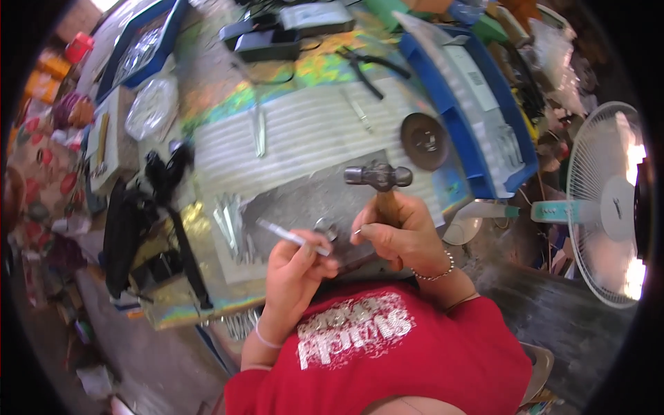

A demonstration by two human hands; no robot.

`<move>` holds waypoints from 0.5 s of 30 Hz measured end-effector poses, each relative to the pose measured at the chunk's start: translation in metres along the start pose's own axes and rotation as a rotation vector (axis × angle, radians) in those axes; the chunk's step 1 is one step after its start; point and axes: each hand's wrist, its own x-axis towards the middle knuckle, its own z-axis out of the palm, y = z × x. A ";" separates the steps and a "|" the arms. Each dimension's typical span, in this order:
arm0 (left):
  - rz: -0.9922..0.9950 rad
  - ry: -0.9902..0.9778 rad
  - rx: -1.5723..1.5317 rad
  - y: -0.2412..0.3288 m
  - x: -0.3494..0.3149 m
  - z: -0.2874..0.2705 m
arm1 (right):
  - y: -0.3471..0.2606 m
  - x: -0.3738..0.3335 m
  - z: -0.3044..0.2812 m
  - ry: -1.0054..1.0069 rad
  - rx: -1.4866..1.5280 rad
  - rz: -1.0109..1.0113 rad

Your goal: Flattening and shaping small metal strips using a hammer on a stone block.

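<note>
My left hand (pixel 297 270) pinches a thin, pale, silvery strip (pixel 280 230) between thumb and fingers, its free end pointing away to the left. Close beside it, my right hand (pixel 408 235) is closed round the wooden handle of a ball-peen hammer (pixel 379 177), whose metal head rises above the fist. The right thumb and forefinger also pinch something tiny, too small to name. Both hands are over the near part of a dark grey slab (pixel 304 197). A small round metallic piece (pixel 325 227) shows between them, partly hidden by the left hand.
Several silvery strips (pixel 232 225) lie left of the slab. Behind are a dark round dish (pixel 415 131) with small parts, pliers (pixel 363 69) and white foam sheeting (pixel 297 124). Blue trays (pixel 477 166) flank the table; a black strapped object (pixel 128 235) lies left, a fan (pixel 609 204) right.
</note>
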 end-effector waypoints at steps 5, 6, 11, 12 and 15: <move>-0.020 -0.046 -0.174 0.001 0.003 0.002 | 0.010 0.001 0.022 -0.038 -0.091 -0.065; -0.024 -0.053 -0.205 -0.001 0.004 0.000 | 0.014 0.002 0.025 -0.024 -0.120 -0.107; -0.033 -0.032 -0.241 -0.002 -0.003 -0.008 | 0.024 0.006 0.037 -0.035 -0.238 -0.233; -0.036 -0.032 -0.243 -0.001 -0.004 -0.008 | 0.025 0.006 0.039 -0.036 -0.264 -0.248; -0.049 -0.052 -0.294 0.000 -0.006 -0.007 | 0.036 0.009 0.038 -0.039 -0.327 -0.382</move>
